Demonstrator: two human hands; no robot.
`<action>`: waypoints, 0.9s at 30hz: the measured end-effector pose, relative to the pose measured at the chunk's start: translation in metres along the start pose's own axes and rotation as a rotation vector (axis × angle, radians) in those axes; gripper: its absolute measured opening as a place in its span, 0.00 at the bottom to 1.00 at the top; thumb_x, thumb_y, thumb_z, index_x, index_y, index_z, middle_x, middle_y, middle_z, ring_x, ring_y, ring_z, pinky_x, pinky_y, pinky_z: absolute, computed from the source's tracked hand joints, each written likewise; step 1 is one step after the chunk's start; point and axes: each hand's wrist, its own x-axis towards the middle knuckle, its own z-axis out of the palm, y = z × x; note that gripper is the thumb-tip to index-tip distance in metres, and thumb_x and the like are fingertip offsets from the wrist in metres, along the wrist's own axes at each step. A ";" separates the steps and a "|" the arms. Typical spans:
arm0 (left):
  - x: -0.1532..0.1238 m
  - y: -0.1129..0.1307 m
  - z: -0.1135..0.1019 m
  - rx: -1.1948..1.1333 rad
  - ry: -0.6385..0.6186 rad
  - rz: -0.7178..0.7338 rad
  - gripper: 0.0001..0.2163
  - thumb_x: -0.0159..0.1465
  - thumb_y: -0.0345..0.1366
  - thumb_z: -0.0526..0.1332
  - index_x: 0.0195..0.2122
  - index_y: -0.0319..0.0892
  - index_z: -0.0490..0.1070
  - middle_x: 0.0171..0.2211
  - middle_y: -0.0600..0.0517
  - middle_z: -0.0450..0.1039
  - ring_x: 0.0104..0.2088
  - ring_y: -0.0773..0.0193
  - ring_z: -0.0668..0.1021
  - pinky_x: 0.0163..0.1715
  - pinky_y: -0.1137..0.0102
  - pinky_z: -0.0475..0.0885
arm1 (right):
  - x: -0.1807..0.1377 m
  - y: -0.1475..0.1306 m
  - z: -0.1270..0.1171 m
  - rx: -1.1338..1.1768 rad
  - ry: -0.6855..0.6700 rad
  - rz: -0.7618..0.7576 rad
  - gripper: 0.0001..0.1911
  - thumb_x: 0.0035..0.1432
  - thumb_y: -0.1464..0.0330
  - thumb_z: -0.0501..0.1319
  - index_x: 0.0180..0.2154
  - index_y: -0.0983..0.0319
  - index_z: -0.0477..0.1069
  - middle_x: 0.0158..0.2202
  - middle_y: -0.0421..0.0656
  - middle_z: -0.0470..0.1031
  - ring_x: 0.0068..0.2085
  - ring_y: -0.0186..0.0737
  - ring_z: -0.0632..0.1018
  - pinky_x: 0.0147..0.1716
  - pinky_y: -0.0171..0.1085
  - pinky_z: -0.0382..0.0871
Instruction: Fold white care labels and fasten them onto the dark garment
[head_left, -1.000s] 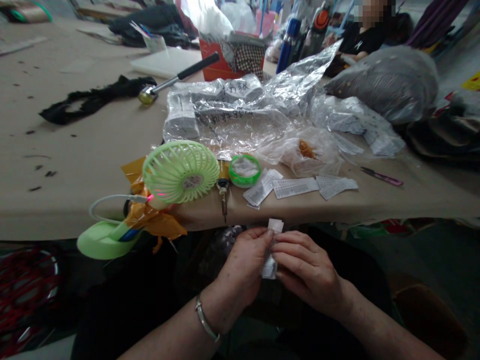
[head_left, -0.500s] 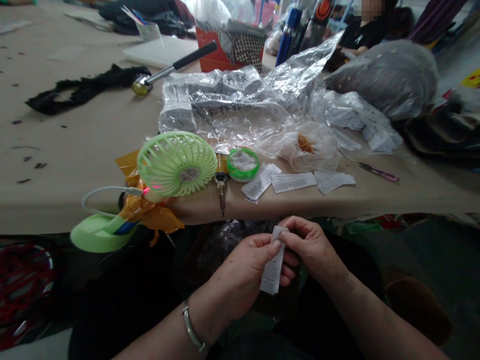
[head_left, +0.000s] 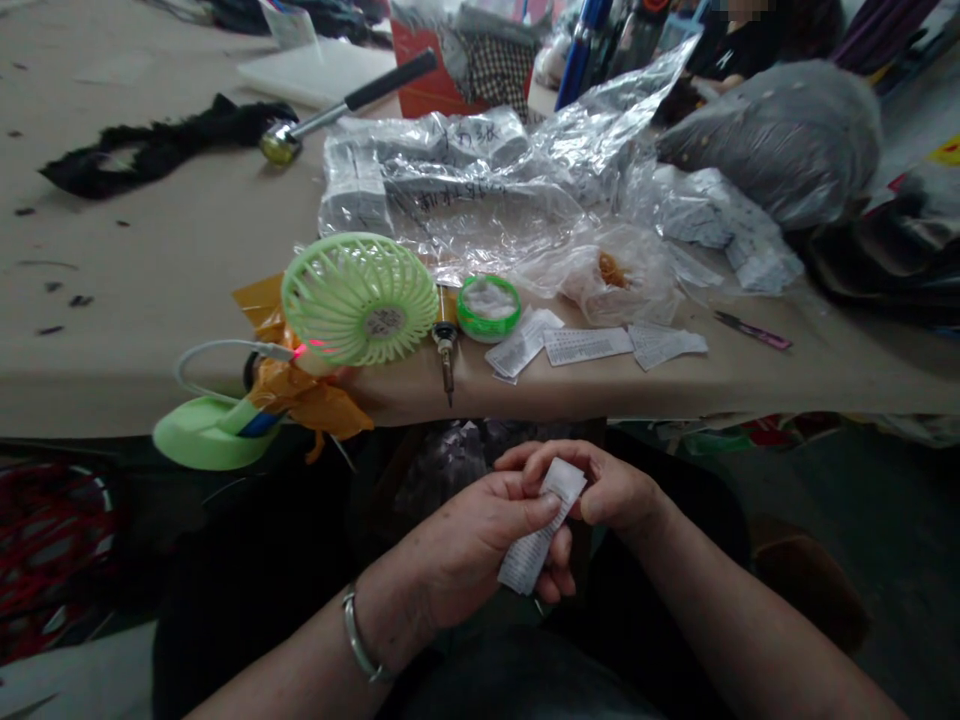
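Both my hands are below the table's front edge, over my lap. My left hand [head_left: 480,545], with a silver bangle on the wrist, pinches a small white printed paper label [head_left: 541,525] between thumb and fingers. My right hand [head_left: 611,488] grips the label's upper end with curled fingers. The label hangs slanted between the two hands. Several more printed labels [head_left: 589,345] lie flat on the table edge just above my hands.
A light-green fan [head_left: 358,298] on a taped stand sits at the table edge [head_left: 112,400], beside a soldering iron [head_left: 447,352] and a green-rimmed round tub [head_left: 489,306]. Clear plastic bags [head_left: 480,195], a hammer [head_left: 341,105], black fabric [head_left: 150,150] and small snips [head_left: 752,331] lie behind. A person sits far right.
My hands have turned the label from upright to slanted and lowered it slightly; my right hand has shifted from covering the label to gripping its upper end. The view has tilted down.
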 end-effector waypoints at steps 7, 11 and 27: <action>-0.002 -0.004 0.002 0.029 0.045 -0.008 0.11 0.61 0.40 0.59 0.28 0.36 0.69 0.21 0.52 0.69 0.18 0.70 0.72 0.20 0.75 0.66 | 0.002 0.008 0.007 0.092 0.056 0.004 0.14 0.41 0.67 0.71 0.34 0.63 0.75 0.51 0.48 0.71 0.49 0.45 0.74 0.49 0.42 0.66; -0.002 -0.004 0.003 0.015 0.103 0.032 0.10 0.61 0.40 0.59 0.29 0.37 0.69 0.21 0.54 0.69 0.19 0.70 0.72 0.20 0.74 0.66 | 0.001 0.008 0.011 0.039 0.143 0.001 0.17 0.44 0.65 0.70 0.38 0.61 0.74 0.48 0.46 0.73 0.45 0.42 0.76 0.46 0.41 0.68; -0.004 -0.001 -0.001 -0.046 0.229 0.101 0.09 0.61 0.39 0.59 0.33 0.37 0.70 0.22 0.53 0.69 0.21 0.70 0.73 0.22 0.75 0.67 | -0.004 -0.006 0.036 -1.270 0.490 -0.379 0.14 0.61 0.69 0.56 0.49 0.60 0.69 0.46 0.48 0.73 0.49 0.44 0.73 0.48 0.42 0.69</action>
